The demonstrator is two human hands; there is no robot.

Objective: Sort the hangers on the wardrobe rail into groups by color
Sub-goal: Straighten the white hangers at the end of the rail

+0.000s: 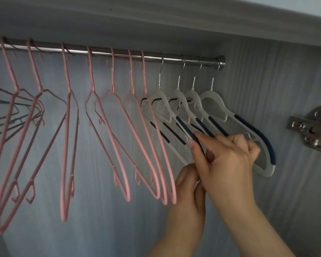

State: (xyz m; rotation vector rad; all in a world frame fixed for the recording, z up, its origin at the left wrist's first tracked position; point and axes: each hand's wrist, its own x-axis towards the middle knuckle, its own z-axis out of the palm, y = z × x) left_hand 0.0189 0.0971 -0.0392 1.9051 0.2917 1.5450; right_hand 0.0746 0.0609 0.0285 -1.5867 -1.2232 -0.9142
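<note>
Rail (156, 57) of bright steel crosses the upper part of the frame. At the far left edge hang thin grey-green hangers (20, 104), too overlapped to count. Seven pink hangers (63, 216) fill the left and centre. They are slim coated wire with small notch hooks near their ends, and each one swings at a different angle. Four white hangers (211, 93) sit bunched at the right end of the rail. They are broad, flat plastic with metal hooks and carry navy strips (256, 130) along the shoulders.

At lower right, the right hand (230, 160) grips the sloping arms of the white hangers, thumb and forefinger pinching one navy strip. The left hand (189, 182) curls just below it, but I cannot tell whether it holds a hanger tip. A metal hinge (313, 127) shows at the right edge.
</note>
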